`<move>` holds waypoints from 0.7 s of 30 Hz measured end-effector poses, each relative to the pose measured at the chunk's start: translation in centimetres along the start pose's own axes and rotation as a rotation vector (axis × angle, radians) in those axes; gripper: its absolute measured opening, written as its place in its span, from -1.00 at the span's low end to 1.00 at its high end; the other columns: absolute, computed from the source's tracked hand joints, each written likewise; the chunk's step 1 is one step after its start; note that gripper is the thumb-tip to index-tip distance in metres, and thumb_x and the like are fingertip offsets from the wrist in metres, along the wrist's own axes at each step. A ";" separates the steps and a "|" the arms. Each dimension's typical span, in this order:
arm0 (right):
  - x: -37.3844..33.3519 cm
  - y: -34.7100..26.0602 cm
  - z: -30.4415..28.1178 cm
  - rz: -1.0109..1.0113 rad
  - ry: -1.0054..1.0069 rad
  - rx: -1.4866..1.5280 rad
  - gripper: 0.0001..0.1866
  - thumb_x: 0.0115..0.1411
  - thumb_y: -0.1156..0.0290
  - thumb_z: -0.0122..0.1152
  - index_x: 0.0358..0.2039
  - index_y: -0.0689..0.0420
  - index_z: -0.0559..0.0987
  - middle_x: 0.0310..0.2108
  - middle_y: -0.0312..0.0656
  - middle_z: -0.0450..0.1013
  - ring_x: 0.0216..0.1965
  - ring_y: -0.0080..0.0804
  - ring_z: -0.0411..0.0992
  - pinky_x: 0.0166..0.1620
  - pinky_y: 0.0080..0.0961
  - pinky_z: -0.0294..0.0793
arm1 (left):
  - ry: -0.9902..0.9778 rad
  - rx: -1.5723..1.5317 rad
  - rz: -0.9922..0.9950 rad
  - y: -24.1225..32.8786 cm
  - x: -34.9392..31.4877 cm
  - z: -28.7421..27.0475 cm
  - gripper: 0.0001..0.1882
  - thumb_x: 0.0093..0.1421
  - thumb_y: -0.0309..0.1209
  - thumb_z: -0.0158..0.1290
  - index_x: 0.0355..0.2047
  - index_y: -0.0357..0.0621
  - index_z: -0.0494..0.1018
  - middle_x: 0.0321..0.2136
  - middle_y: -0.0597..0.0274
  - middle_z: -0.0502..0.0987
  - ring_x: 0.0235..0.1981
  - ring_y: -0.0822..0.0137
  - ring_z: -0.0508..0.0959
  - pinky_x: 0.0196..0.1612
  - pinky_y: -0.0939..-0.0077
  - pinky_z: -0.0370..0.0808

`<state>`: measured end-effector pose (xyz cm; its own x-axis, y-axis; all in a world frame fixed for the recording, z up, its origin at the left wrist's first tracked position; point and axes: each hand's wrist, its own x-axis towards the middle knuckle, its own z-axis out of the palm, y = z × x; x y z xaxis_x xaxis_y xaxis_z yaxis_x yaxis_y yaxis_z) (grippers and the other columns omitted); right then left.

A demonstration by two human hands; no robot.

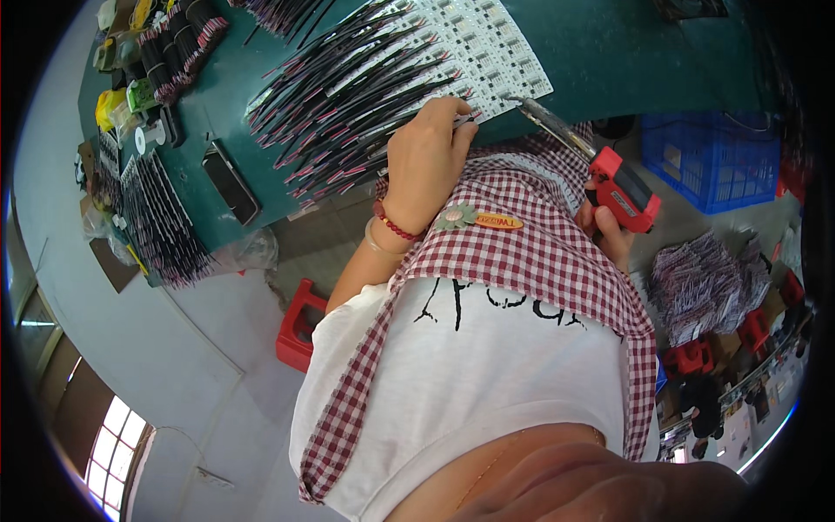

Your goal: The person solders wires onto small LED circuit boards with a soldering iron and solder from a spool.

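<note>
My left hand (426,161) is at the near edge of a white circuit board panel (487,43), its thumb and forefinger pinched together on a thin wire (470,117). Many black wires with red and pink ends (339,113) fan out leftward from the panel. In my right hand (611,239) is a red soldering gun (623,190), the fingers wrapped round its handle. Its long metal barrel points up and left, and the tip is close to the panel's near edge, just right of my left fingertips. Whether the tip touches the panel, I cannot tell.
The panel lies on a green tabletop (609,52). On its left are a phone (230,183), a wire bundle (161,217), a white spool (150,136) and more bundles (178,43). A blue crate (709,161) stands right; a red stool (300,326) is below left.
</note>
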<state>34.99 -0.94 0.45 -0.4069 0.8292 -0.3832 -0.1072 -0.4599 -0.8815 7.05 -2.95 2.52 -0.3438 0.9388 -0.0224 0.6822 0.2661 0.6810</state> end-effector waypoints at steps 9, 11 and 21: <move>0.0 -0.4 0.1 0.123 0.037 -0.042 -0.59 0.18 0.32 0.16 -0.03 0.29 0.43 -0.58 -0.27 0.39 -0.60 -0.63 0.25 -0.49 -0.67 0.18 | -0.012 0.079 -0.021 0.2 0.8 0.9 -0.82 0.03 -0.39 0.21 -0.51 -0.21 0.45 -0.58 0.10 0.52 -0.55 0.12 0.53 -0.50 0.33 0.41; 0.1 -0.6 0.2 0.148 0.046 -0.058 -0.60 0.17 0.32 0.17 -0.04 0.28 0.44 -0.57 -0.28 0.40 -0.59 -0.64 0.26 -0.49 -0.67 0.19 | -0.012 0.082 -0.021 0.3 1.0 0.9 -0.81 0.03 -0.39 0.21 -0.53 -0.22 0.44 -0.58 0.10 0.52 -0.55 0.11 0.53 -0.49 0.32 0.41; 0.3 -1.1 0.1 0.176 0.027 -0.235 -0.78 0.13 0.39 0.25 -0.24 0.20 0.52 -0.53 -0.36 0.43 -0.55 -0.68 0.32 -0.47 -0.68 0.27 | -0.047 0.073 -0.012 0.1 1.1 0.6 -0.81 0.02 -0.40 0.20 -0.54 -0.22 0.42 -0.58 0.09 0.51 -0.54 0.08 0.52 -0.48 0.29 0.40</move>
<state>34.93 -0.19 1.33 -0.3763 0.7525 -0.5404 0.1772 -0.5141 -0.8392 7.15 -1.72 2.12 -0.3229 0.9441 -0.0663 0.7239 0.2914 0.6253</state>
